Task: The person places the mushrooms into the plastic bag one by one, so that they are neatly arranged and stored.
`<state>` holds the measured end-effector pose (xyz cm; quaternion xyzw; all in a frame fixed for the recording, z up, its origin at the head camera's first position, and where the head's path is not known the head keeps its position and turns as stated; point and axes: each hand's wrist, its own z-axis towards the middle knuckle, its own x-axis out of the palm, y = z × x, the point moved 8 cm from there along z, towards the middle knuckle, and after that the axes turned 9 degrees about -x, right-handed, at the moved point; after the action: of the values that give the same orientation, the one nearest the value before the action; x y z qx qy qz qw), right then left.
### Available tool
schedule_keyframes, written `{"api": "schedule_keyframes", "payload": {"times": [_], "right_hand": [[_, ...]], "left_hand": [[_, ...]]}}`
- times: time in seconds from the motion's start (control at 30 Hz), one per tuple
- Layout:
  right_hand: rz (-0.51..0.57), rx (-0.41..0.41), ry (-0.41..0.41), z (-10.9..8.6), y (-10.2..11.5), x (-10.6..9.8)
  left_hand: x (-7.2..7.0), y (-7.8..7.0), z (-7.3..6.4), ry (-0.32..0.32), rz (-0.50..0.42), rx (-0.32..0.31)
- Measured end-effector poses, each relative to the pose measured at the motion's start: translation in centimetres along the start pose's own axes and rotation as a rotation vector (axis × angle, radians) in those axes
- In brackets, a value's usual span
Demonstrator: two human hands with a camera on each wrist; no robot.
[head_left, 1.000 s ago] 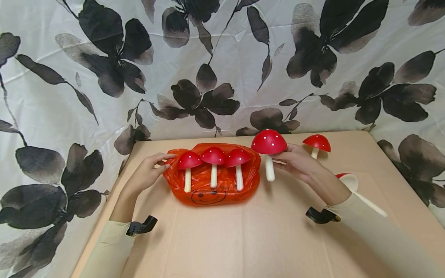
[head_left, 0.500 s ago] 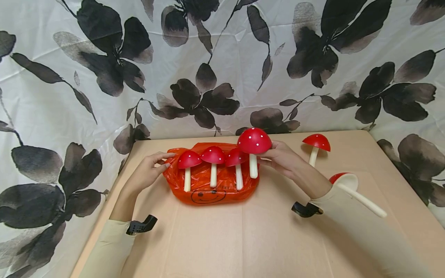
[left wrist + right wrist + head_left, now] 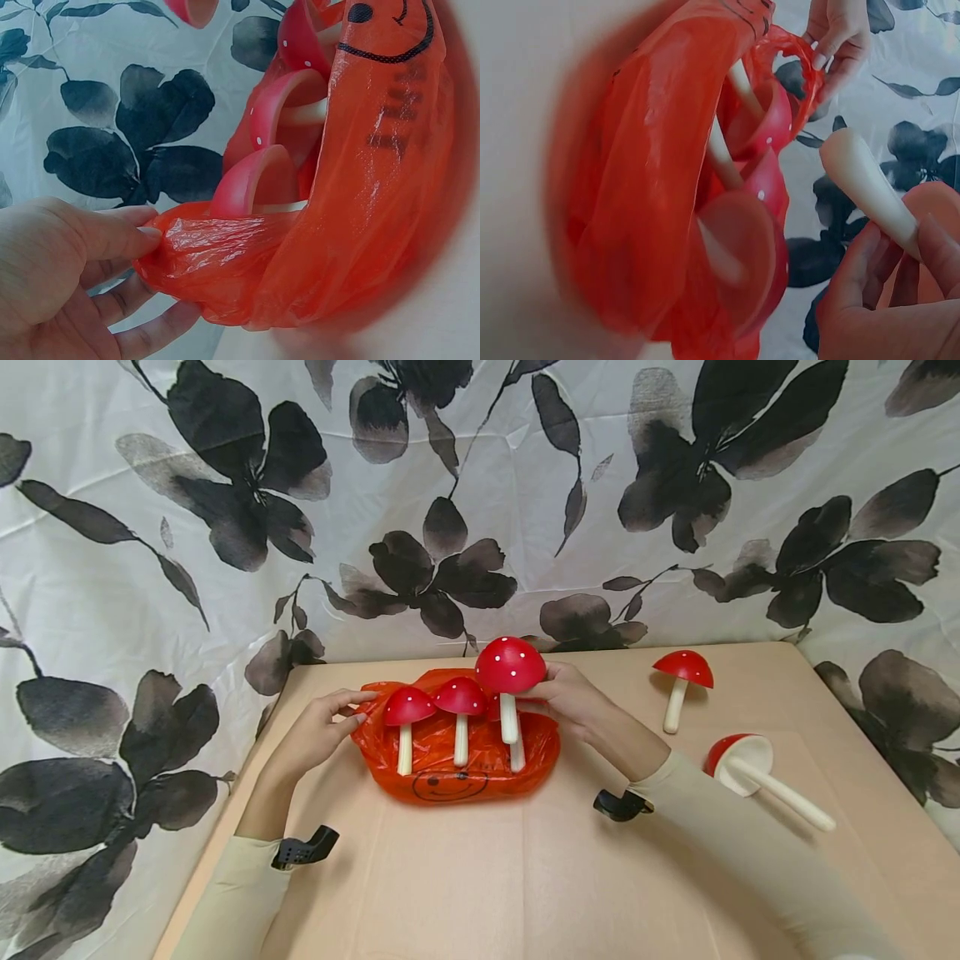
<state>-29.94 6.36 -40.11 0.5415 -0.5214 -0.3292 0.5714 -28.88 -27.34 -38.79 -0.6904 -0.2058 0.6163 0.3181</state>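
An orange-red plastic bag (image 3: 487, 756) with a smiley print lies with its mouth open. Three red-capped toy mushrooms sit in it, such as the leftmost mushroom (image 3: 408, 706). My left hand (image 3: 318, 735) pinches the bag's left edge between thumb and fingers, plain in the left wrist view. Above the bag's right part, my right hand (image 3: 577, 697) holds another toy mushroom (image 3: 511, 666), cap up, by the stem just under the cap. Its pale stem (image 3: 866, 180) shows in the right wrist view. The held mushroom partly hides the rightmost bagged one in the head view.
To the right on the tan table (image 3: 450, 885), one toy mushroom (image 3: 682, 670) lies near the back. Another mushroom (image 3: 750, 768) lies nearer, its white underside showing. A floral cloth (image 3: 525, 510) hangs behind the table.
My right hand has carried its mushroom leftward, from beside the bag to over its right part. My left hand keeps its place on the bag's edge.
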Motion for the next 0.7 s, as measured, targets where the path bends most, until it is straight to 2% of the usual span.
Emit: {"api": "schedule_keyframes", "payload": {"times": [0.4,0.7], "right_hand": [[-0.008,0.031,0.019,1.5,-1.7,3.6],[-0.056,0.098,0.026,2.0,-3.0,6.4]], "left_hand": [[0.1,0.0,0.0,0.007,-0.009,0.013],[0.0,-0.2,0.0,0.011,-0.006,0.023]]}}
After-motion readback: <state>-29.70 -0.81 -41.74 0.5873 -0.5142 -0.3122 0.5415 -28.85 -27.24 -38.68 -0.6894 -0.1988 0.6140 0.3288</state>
